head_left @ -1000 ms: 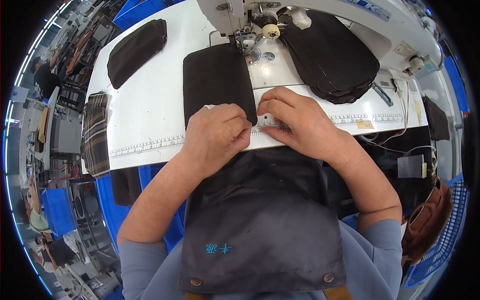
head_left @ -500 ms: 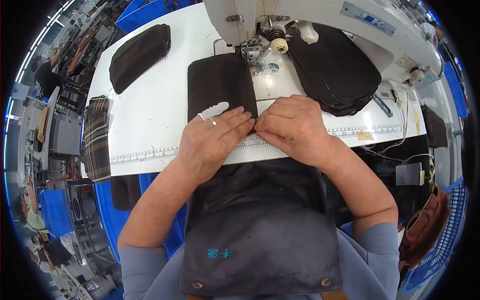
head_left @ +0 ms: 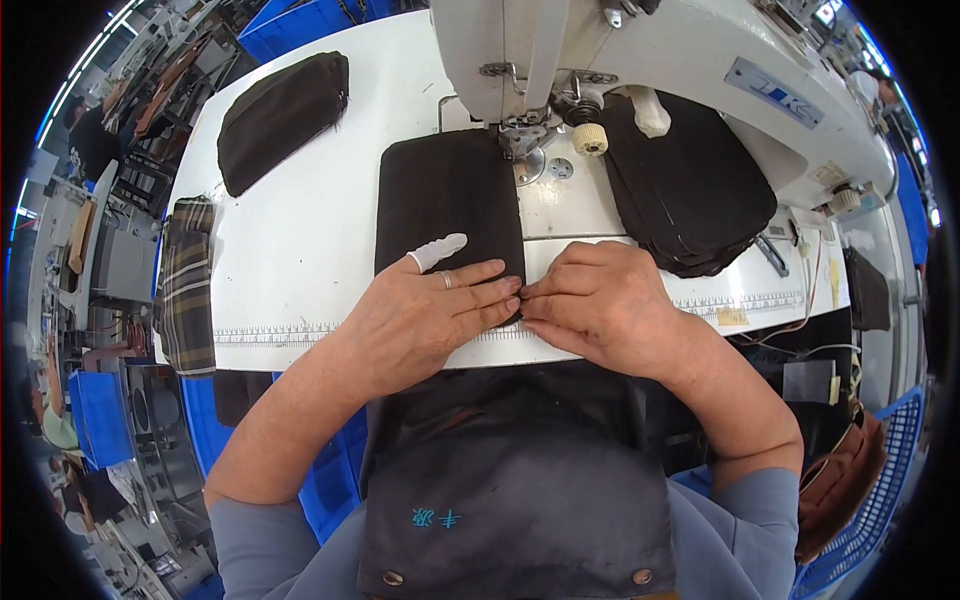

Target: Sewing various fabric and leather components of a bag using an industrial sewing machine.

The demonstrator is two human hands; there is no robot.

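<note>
One black round-cornered fabric panel (head_left: 450, 190) lies at a white metal sewing machine (head_left: 690, 50), left hand (head_left: 410, 315) now uncurled flat upon it, right hand (head_left: 605, 305) newly bunched, fingers together at its corner, grip unclear, apparently steadying.

Black fabric panel (head_left: 445, 190) showing against a white tabletop (head_left: 290, 245)
The plaid cloth (head_left: 187, 290) is mixing brown, black and pale lines; the bin (head_left: 285, 30) is showing blue.
</note>
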